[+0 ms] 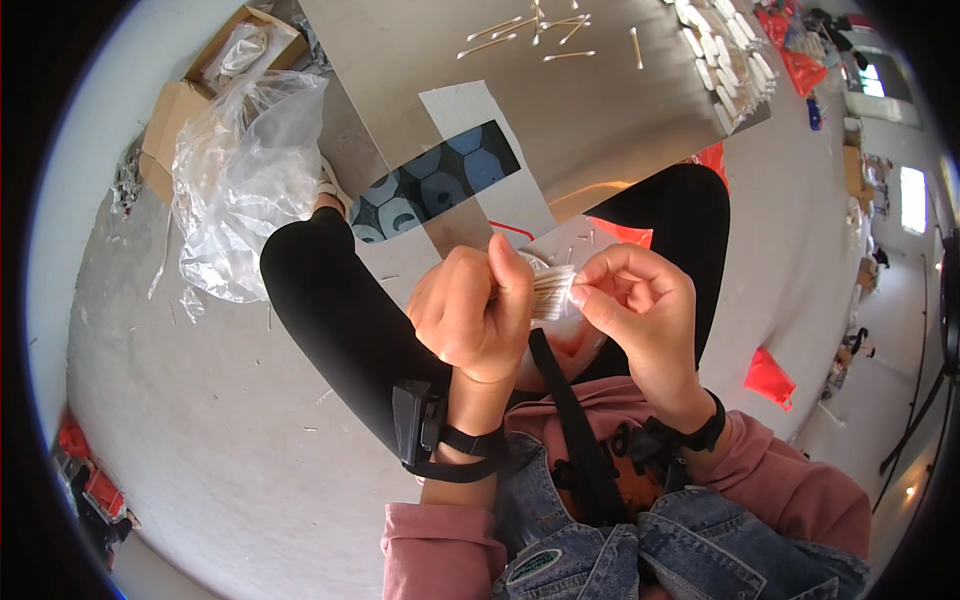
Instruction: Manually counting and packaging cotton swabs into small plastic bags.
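Note:
My left hand (465,305) is closed around a small bundle of cotton swabs (550,296) that seems to be in clear wrapping. Its thumb points up, away from me. At the bundle's right end, my right hand (640,305) pinches the wrapping between thumb and forefinger, with the other fingers curled. Both hands are above my lap, between my bent knees. Beneath them is a pale, rounded thing with orange-red inside, mostly hidden by the hands and a black strap. Loose cotton swabs (568,55) lie scattered on the metal-topped table (420,45) in front of me.
Many white packets (722,60) are piled at the table's right side. A sheet with blue hexagon shapes (440,185) lies over the near edge. On the floor at left are a clear plastic bag (250,190) and a cardboard box (170,125). A red bag (768,378) lies at right.

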`<state>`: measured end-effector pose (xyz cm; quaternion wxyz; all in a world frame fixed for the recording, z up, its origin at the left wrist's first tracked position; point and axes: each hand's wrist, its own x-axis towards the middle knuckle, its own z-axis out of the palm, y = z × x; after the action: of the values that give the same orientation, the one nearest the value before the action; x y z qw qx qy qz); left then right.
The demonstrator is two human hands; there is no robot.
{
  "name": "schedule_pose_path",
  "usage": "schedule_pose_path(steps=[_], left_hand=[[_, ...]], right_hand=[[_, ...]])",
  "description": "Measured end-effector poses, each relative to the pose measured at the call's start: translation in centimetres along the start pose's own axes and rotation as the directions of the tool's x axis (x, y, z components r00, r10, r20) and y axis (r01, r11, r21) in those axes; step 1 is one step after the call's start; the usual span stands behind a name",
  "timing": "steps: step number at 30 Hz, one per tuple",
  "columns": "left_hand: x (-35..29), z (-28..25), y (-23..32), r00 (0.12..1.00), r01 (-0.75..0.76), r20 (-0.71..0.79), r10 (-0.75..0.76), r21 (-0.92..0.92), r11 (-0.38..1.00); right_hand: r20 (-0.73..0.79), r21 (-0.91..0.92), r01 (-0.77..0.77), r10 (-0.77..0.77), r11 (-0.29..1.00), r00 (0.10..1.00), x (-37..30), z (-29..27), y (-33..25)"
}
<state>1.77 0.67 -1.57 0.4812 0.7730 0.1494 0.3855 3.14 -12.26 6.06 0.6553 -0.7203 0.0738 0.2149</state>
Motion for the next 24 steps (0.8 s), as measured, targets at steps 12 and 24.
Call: schedule_pose_path(steps=[12,24], left_hand=[[0.1,-0.06,0.43,0.999,-0.029,0.02,0.029,-0.019,0.999],[-0.68,0.74,0.15,0.988,0.148,-0.021,-0.152,-0.123,0.981]], right_hand=[[0.042,0.068,-0.098,0.095,0.993,0.995,0.11,-0.37,-0.38],[0.069,0.003,0.02,-0.02,1.0,0.997,0.16,-0.01,-0.03]])
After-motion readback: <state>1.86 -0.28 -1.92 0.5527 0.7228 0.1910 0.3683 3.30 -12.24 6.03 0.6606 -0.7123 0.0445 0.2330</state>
